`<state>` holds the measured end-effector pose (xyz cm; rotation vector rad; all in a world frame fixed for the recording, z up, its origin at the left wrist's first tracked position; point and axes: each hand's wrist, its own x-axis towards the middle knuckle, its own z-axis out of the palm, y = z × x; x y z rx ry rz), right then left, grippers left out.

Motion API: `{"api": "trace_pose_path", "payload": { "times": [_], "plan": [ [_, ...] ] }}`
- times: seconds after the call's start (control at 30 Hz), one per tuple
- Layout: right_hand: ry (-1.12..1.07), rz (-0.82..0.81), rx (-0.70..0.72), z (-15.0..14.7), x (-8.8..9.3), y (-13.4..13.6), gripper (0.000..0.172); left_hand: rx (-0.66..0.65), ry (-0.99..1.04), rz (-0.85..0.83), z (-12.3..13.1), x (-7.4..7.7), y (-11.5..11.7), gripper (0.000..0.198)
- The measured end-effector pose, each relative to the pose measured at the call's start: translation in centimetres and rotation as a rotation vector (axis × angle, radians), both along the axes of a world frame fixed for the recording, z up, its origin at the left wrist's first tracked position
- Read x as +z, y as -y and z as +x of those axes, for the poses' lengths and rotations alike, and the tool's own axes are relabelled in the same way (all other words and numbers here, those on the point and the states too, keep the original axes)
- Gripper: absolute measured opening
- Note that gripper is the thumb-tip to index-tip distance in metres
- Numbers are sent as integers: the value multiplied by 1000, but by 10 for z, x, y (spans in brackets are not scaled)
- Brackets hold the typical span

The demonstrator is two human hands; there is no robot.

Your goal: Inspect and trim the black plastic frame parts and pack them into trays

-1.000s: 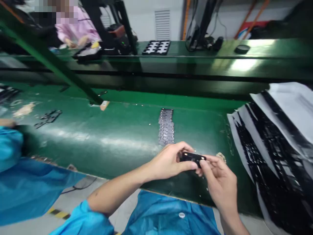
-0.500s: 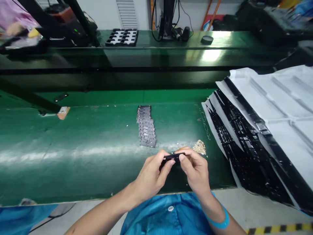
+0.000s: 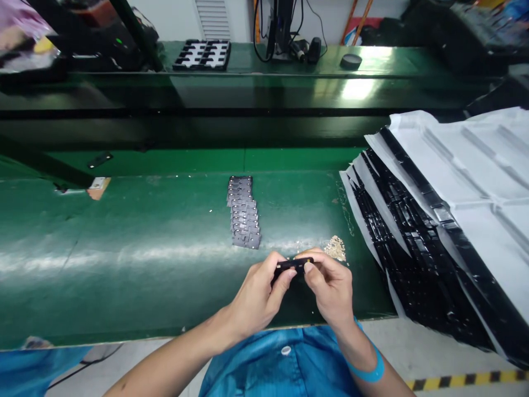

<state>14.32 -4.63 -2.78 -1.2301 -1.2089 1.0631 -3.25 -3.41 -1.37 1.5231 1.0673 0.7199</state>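
A small flat black part [image 3: 291, 264] is held up edge-on near the table's front edge. My left hand [image 3: 260, 295] pinches its left end between thumb and fingers. At the other end my right hand [image 3: 330, 284] is closed on it, with the thumb pressed near a tiny gold-coloured spot. Just beyond my right fingers lies a heap of small pale gold pieces [image 3: 335, 248]. Farther off, a column of overlapping thin dark grey plates [image 3: 243, 212] rests on the green table. Fingers cover much of the black part, so its exact kind cannot be made out.
On the right, white trays [image 3: 491, 160] with black wrapped strips [image 3: 407, 237] cover the table [image 3: 124, 286]. A raised shelf behind carries a slotted black-and-white tray [image 3: 202, 54] and a round black disc [image 3: 351, 62]. A dark post [image 3: 49, 160] slants at the left.
Both hands stay on the black part, which has tilted slightly; a gold-coloured spot now shows by my right thumb. The whole view has shifted a little.
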Motion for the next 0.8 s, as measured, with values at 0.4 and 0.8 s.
{"api": "trace_pose_path", "payload": {
  "times": [0.4, 0.8],
  "plan": [
    [-39, -52, 119, 17, 5, -7, 11, -101, 37, 24, -5, 5, -16, 26],
    [-10, 49, 125, 12, 1, 4, 19, 5, 153, 100, 0, -11, -16, 37]
  ]
}}
